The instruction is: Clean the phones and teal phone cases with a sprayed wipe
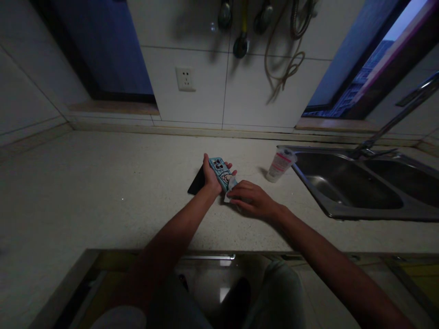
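My left hand [210, 177] grips a phone in a light blue patterned case [221, 172], holding it tilted above the pale speckled counter [103, 192]. My right hand [252, 199] is closed on a small white wipe [230, 188] and presses it against the lower end of the phone case. A flat black object [196, 183] lies on the counter just behind my left hand, partly hidden by it.
A clear plastic cup with a red label [279, 165] stands by the left rim of a steel double sink [346, 187] with a tap [394, 119]. A wall socket [185, 79], hanging utensils [242, 45] and a rope [290, 68] are on the tiled wall.
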Tool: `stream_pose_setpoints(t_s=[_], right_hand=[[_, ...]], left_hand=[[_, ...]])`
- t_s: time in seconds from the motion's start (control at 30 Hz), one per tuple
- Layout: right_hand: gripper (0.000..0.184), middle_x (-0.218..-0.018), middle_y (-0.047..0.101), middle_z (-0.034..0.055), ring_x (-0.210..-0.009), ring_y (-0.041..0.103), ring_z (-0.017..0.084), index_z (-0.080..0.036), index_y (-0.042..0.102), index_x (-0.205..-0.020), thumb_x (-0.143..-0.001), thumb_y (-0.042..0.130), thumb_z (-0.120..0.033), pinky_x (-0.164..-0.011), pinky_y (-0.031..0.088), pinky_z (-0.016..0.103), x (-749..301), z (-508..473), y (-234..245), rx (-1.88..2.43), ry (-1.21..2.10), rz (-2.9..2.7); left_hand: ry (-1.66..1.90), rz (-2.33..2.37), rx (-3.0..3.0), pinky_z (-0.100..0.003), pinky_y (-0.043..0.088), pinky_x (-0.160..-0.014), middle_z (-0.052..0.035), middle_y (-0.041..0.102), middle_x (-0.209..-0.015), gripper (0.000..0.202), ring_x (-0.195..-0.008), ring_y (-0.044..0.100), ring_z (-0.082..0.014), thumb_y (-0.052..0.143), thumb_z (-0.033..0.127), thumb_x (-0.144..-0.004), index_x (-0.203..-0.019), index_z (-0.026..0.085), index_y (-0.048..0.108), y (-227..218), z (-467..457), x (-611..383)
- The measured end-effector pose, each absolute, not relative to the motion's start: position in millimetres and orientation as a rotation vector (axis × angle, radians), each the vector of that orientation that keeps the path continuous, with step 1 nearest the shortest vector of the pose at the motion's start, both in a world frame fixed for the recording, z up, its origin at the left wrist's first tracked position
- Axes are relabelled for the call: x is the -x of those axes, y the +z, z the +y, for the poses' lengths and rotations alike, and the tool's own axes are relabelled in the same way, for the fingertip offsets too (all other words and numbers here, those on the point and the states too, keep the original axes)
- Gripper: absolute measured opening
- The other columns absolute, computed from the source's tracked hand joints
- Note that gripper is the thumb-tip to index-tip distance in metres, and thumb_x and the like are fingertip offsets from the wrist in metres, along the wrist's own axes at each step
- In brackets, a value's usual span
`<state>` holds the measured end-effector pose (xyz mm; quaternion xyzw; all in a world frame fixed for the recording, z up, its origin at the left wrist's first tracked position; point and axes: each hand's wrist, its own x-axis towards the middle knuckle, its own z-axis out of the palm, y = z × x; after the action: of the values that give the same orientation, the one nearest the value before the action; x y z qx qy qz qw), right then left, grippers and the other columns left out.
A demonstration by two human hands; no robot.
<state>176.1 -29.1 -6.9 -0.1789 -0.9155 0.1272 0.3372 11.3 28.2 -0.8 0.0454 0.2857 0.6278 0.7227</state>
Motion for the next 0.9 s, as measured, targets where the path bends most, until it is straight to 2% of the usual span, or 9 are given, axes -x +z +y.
stream_pose_setpoints(t_s=[0.13,0.27,0.43,0.53,0.73,0.9], right_hand=[[0.023,-0.104,0.072,0.0085,-0.097,0.066,0.021,-0.024,0.070,-0.117,-0.100,0.059,-0.033,-0.082,0.057,0.037,-175,-27,-11,0.440,0.281,-2.354],[0.021,-0.102,0.072,0.0075,-0.095,0.066,0.022,-0.027,0.071,-0.115,-0.098,0.062,-0.036,-0.083,0.057,0.040,-174,-26,-13,0.543,0.271,-2.270],[0.020,-0.102,0.072,0.0081,-0.099,0.066,0.025,-0.026,0.073,-0.111,-0.096,0.064,-0.035,-0.088,0.055,0.044,-171,-24,-10,0.689,0.268,-2.071],[0.020,-0.100,0.072,0.0074,-0.096,0.066,0.025,-0.027,0.073,-0.108,-0.095,0.064,-0.038,-0.085,0.055,0.044,-170,-21,-9,0.794,0.269,-1.956],[0.018,-0.101,0.071,0.0066,-0.094,0.065,0.025,-0.026,0.073,-0.104,-0.092,0.067,-0.037,-0.083,0.054,0.042,-172,-15,-6,0.899,0.269,-1.800],[0.018,-0.095,0.071,0.0052,-0.085,0.062,0.022,-0.024,0.073,-0.101,-0.091,0.068,-0.038,-0.079,0.053,0.039,-175,-12,-3,0.918,0.287,-1.738]], left_hand=[[1.364,0.642,-0.087,-0.042,0.057,-0.082,-0.0032,0.063,-0.070,0.060,-0.074,0.068,-0.0203,0.043,0.076,-0.090,-0.080,0.019,0.061,0,26,-17],[1.359,0.696,-0.128,-0.041,0.057,-0.081,-0.0031,0.060,-0.067,0.057,-0.080,0.071,-0.0237,0.039,0.072,-0.094,-0.079,0.020,0.060,1,23,-25],[1.287,0.629,-0.219,-0.033,0.056,-0.079,-0.0042,0.064,-0.069,0.053,-0.074,0.070,-0.0203,0.045,0.066,-0.095,-0.076,0.019,0.061,-5,14,-39],[1.225,0.544,-0.264,-0.033,0.055,-0.081,-0.0046,0.066,-0.071,0.052,-0.074,0.069,-0.0198,0.049,0.065,-0.094,-0.076,0.019,0.063,-7,5,-47],[1.027,0.478,-0.347,-0.039,0.055,-0.088,-0.0084,0.073,-0.095,0.057,-0.102,0.069,-0.0279,0.042,0.070,-0.095,-0.103,0.020,0.069,-5,-8,-53],[0.994,0.424,-0.414,-0.039,0.055,-0.089,-0.0093,0.072,-0.098,0.061,-0.103,0.069,-0.0273,0.039,0.072,-0.095,-0.111,0.021,0.069,-5,-9,-53]])
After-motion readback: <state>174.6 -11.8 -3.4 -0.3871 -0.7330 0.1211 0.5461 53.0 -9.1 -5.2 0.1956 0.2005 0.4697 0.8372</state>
